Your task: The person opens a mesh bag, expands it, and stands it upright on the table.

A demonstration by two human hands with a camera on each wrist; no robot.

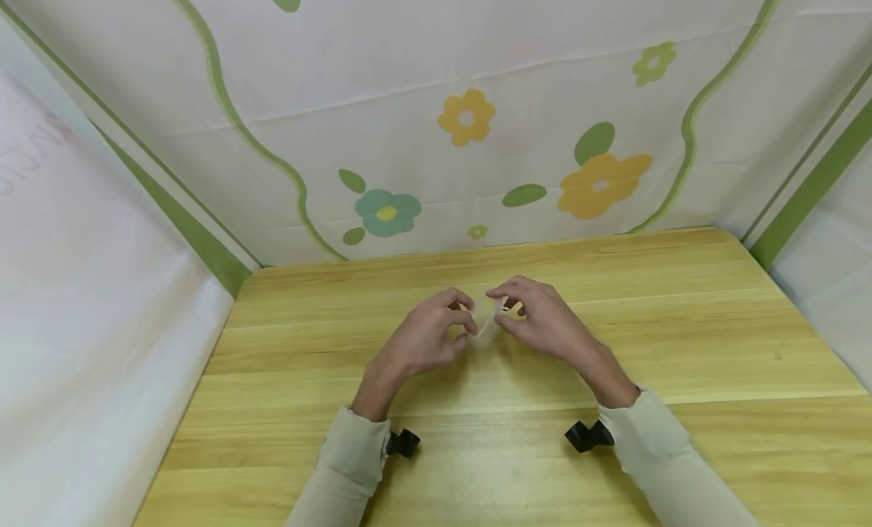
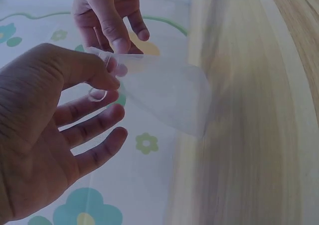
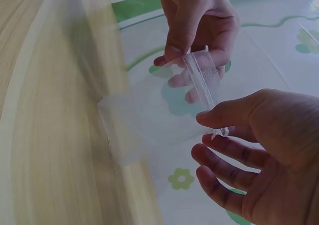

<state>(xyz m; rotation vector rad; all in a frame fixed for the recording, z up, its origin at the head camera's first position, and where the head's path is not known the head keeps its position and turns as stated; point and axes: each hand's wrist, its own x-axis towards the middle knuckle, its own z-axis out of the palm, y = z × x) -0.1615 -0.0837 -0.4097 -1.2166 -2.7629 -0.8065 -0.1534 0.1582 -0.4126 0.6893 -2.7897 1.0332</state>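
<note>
Between my two hands hangs a small, translucent plastic bag [image 1: 485,328], its body sloping down toward the tabletop in the left wrist view. My left hand [image 1: 431,332] pinches one end of its upper edge with thumb and index finger, the other fingers spread loosely. At the opposite end of that edge, my right hand [image 1: 545,320] pinches with thumb and index finger. A clear, thicker strip [image 3: 200,78] runs along the bag's edge from one hand to the other in the right wrist view. A thin clear loop [image 2: 91,96] shows by the left fingertips.
Beneath the hands is a wood-grain table [image 1: 490,466]. A white cloth wall [image 1: 327,88] with printed flowers stands along its back edge, and a plain white cloth [image 1: 88,300] hangs at the left. Black wrist mounts [image 1: 405,443] show beside both sleeves.
</note>
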